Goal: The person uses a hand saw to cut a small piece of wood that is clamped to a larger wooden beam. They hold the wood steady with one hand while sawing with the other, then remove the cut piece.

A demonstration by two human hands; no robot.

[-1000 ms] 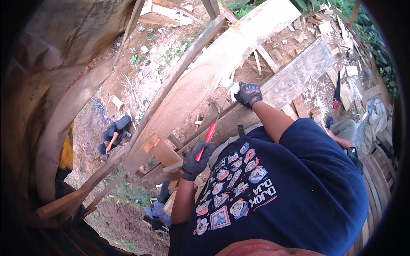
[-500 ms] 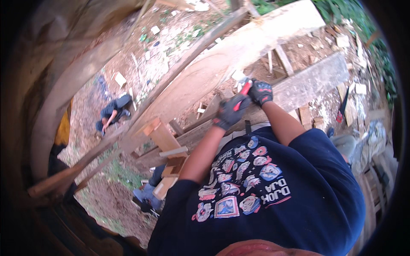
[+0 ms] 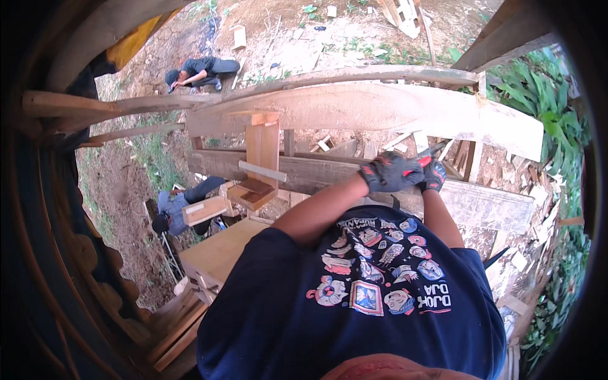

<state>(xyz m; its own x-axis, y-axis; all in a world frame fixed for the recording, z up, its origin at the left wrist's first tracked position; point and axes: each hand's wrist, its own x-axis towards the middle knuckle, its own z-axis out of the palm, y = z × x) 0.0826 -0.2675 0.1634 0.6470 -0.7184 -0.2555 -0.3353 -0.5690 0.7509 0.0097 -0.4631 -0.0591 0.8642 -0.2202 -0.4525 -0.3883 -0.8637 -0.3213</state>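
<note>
Gloved in black and grey, my left hand (image 3: 389,171) is closed around a red-handled tool (image 3: 425,161). A dark, narrow blade-like part of it points up and to the right; its exact kind is not clear. My right hand (image 3: 434,175), in a matching glove with red marks, is right against the tool with fingers curled; what lies inside them is hidden. Both hands are above a weathered plank (image 3: 487,201) in front of me. A pale small piece (image 3: 420,140) shows just beyond the hands.
Beyond lies a long, wide board (image 3: 354,104) with a beam (image 3: 367,74) along its far side. An upright wooden box (image 3: 262,149) and a flat wooden panel (image 3: 218,250) are at left. One person (image 3: 202,71) crouches far left, another (image 3: 180,206) nearer. Plants (image 3: 544,107) border the right.
My view has turned, so the planks now run nearly level across it. Both hands stay together at the tool, whose dark blade-like part now shows more plainly.
</note>
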